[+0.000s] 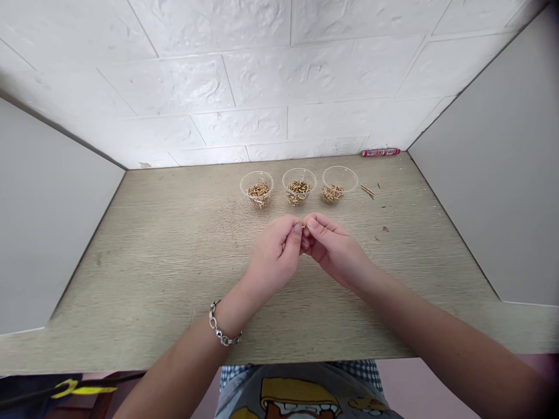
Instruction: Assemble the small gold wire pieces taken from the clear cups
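Note:
My left hand (277, 247) and my right hand (329, 244) meet above the middle of the table, fingertips almost touching. Between the two pinches shows a tiny brass-coloured pin (304, 227), gripped from both sides; most of it is hidden by the fingers. Just beyond the hands stand three clear plastic cups in a row: a left cup (257, 175), a middle cup (299, 172) and a right cup (340, 169). Each holds many small brass-coloured metal pieces. The right cup's pieces lie heaped toward its left side.
Several thin brass rods (367, 191) lie right of the cups, with small dark bits scattered nearby. A red marker (381, 152) rests against the white brick wall (262, 75). Grey panels rise at the left (48, 221) and right (498, 174) of the wooden table (152, 256).

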Demonstrator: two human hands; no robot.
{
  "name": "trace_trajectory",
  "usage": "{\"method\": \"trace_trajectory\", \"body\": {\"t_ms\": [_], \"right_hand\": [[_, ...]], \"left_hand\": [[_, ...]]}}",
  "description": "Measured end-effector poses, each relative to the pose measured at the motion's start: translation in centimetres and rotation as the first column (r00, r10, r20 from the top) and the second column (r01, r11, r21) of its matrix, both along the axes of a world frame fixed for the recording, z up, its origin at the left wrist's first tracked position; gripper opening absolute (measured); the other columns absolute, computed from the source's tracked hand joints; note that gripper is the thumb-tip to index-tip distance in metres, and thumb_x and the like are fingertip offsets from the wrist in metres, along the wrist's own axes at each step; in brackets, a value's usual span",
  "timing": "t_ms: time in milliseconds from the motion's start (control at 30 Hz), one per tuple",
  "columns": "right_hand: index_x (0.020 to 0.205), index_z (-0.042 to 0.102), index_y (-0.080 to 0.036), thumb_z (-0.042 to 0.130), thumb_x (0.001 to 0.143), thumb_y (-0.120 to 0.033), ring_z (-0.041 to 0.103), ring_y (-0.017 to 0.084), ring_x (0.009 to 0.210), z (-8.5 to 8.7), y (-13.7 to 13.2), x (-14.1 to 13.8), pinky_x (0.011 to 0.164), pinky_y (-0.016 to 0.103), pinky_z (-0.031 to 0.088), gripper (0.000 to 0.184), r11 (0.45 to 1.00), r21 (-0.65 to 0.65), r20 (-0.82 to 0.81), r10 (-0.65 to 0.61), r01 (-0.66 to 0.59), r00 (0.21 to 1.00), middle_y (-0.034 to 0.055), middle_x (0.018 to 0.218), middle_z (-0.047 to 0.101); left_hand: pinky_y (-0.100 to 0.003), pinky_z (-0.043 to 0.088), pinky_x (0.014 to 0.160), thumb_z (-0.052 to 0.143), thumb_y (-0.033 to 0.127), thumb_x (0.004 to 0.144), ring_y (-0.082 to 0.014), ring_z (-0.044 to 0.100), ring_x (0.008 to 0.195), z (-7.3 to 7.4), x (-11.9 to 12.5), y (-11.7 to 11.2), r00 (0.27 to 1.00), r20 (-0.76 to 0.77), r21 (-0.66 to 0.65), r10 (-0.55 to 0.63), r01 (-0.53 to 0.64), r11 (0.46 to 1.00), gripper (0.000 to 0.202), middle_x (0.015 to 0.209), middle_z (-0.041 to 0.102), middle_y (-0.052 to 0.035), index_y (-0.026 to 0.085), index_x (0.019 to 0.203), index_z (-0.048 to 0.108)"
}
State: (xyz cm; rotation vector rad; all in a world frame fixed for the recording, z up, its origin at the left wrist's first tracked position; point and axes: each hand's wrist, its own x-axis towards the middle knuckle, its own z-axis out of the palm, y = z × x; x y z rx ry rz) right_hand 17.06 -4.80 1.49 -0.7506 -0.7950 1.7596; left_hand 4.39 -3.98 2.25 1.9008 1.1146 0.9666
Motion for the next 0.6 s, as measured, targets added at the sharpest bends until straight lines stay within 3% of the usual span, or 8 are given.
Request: {"method": "trace_trajectory", "body": {"t_ms": [600], "right_hand": [[0.062, 0.049, -0.018, 0.058, 0.081, -0.039, 0.047, 0.008, 0.058, -0.18, 0.05, 0.03, 0.061, 0.024, 0.042, 0.029, 0.998, 0.069, 0.036, 0.0, -0.003, 0.999, -0.0037, 0.058, 0.048]], "left_hand": [[-0.022, 0.039, 0.056, 0.035, 0.028, 0.091, -0.0082, 0.046, 0.06, -0.17, 0.18, -0.06, 0.981, 0.195, -0.17, -0.022, 0.056, 0.984, 0.028, 0.062, 0.049, 0.0015, 0.016, 0.068, 0.045]]}}
